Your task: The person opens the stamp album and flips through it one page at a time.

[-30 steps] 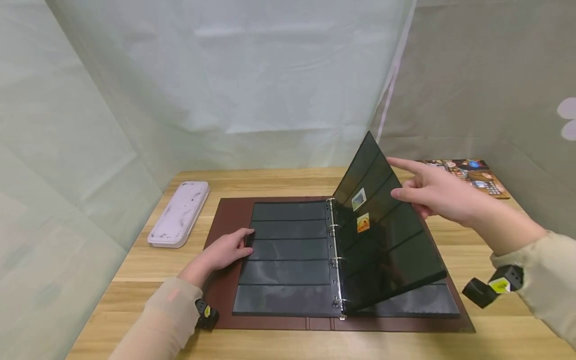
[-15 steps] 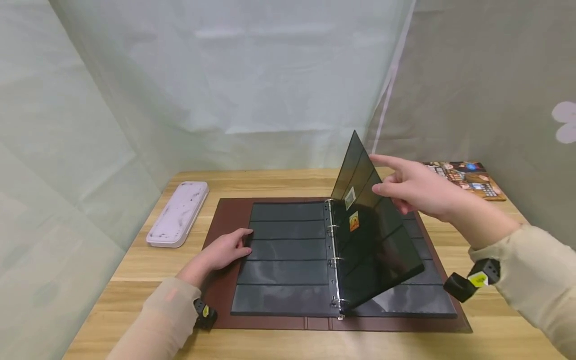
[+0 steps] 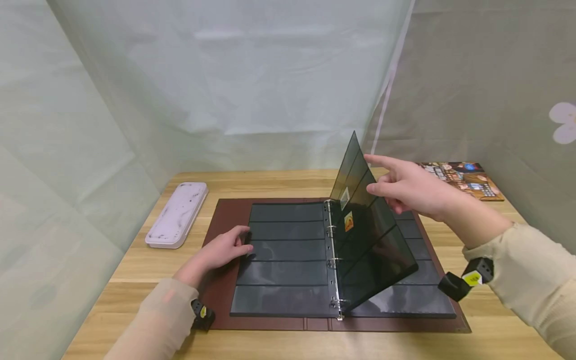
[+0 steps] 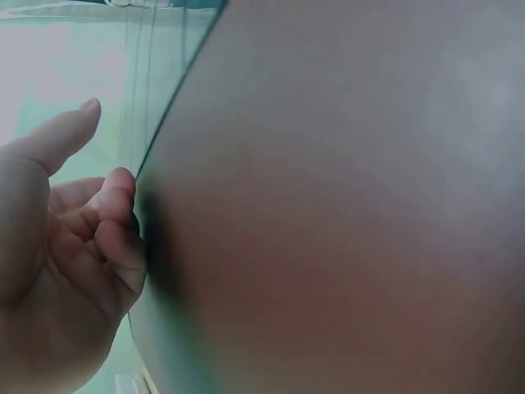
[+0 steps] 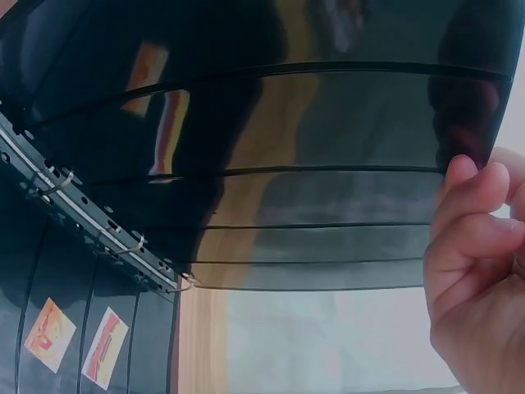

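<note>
A stamp album [image 3: 225, 310] with a dark red cover lies open on the table. My right hand [image 3: 411, 190] holds the outer edge of one black pocket page [image 3: 382, 250], which stands steeply tilted up from the rings [image 3: 332, 262]. Two small stamps [image 3: 348, 221] sit in this page's pockets on the side facing left. The right wrist view shows two more stamps [image 5: 51, 335] on the page below. My left hand [image 3: 222, 248] rests at the left edge of the flat left-hand page [image 3: 283, 250], its fingertips touching that edge and its thumb apart from the fingers.
A pale, speckled flat case [image 3: 177, 215] lies on the wooden table [image 3: 265, 345] left of the album. Behind my right hand lies a colourful printed sheet or booklet [image 3: 472, 182]. Light cloth walls [image 3: 279, 90] stand behind the table and at its sides.
The raised page has swung left and become steeper, my right hand moving left along with it. My left hand has stayed nearly in place at the left page's edge.
</note>
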